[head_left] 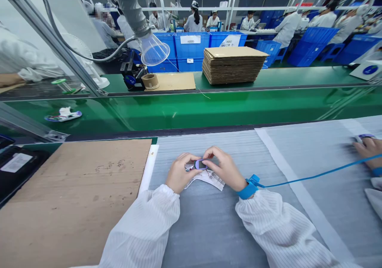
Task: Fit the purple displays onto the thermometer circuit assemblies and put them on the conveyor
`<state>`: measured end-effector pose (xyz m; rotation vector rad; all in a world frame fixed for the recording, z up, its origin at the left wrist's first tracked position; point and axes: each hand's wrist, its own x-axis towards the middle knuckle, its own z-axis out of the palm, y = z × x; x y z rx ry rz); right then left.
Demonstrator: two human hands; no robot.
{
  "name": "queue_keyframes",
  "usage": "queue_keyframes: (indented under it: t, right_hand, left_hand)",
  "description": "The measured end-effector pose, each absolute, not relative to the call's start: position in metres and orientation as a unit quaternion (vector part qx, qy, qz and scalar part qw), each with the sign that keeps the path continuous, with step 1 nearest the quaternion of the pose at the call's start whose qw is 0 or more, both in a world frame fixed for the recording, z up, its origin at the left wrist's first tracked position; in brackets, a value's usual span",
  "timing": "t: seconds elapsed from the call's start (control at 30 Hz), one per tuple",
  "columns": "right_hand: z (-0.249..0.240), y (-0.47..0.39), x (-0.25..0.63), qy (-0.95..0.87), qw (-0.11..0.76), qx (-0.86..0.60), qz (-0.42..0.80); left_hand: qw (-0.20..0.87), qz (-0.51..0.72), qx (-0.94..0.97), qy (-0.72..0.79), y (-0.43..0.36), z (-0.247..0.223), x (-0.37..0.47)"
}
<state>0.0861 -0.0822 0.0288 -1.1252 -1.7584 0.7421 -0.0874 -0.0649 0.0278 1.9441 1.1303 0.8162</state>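
Between my hands is a small purple device with a dark square screen (201, 164). My left hand (181, 171) pinches its left end, where a few thin wires show. On its right side the thumb and fingers of my right hand (223, 166) close on the same device. Just beneath lies a curved white piece with dark printed marks (212, 179), partly covered by my hands. A blue wrist strap (249, 188) circles my right wrist, its cord running off to the right.
A large cardboard sheet (77, 188) lies at left. Beyond the bench runs a green conveyor belt (179, 107) carrying a purple-and-white part (64, 115). Stacked cardboard (234, 65) and a tape roll (150, 81) sit behind it. Another person's hand (370, 150) works at right.
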Motion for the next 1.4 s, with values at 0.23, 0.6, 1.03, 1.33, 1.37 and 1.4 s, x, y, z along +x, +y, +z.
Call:
queue_keyframes:
  t: [0.23,0.6,1.03,1.33,1.37,1.4]
  right_hand:
    - [0.029,-0.084,0.084,-0.724,0.428,-0.458,0.287]
    - [0.029,-0.087,0.080,-0.776,0.383,-0.450,0.221]
    - [0.022,-0.088,0.071,-0.687,0.454,-0.513,0.243]
    - [0.024,-0.093,0.049,-0.616,0.479,-0.593,0.198]
    - [0.024,-0.093,0.049,-0.610,0.489,-0.590,0.199]
    - [0.025,-0.093,0.049,-0.606,0.503,-0.583,0.198]
  left_hand:
    - [0.338,0.305,0.777,0.435,-0.066,0.028,-0.085]
    - [0.346,0.327,0.726,0.496,-0.069,0.030,-0.082]
    - [0.294,0.416,0.692,0.512,-0.071,0.026,-0.082]
    - [0.225,0.454,0.716,0.480,-0.078,0.024,-0.075]
    - [0.256,0.460,0.696,0.488,-0.077,0.023,-0.075]
    - [0.305,0.464,0.670,0.493,-0.076,0.021,-0.075]
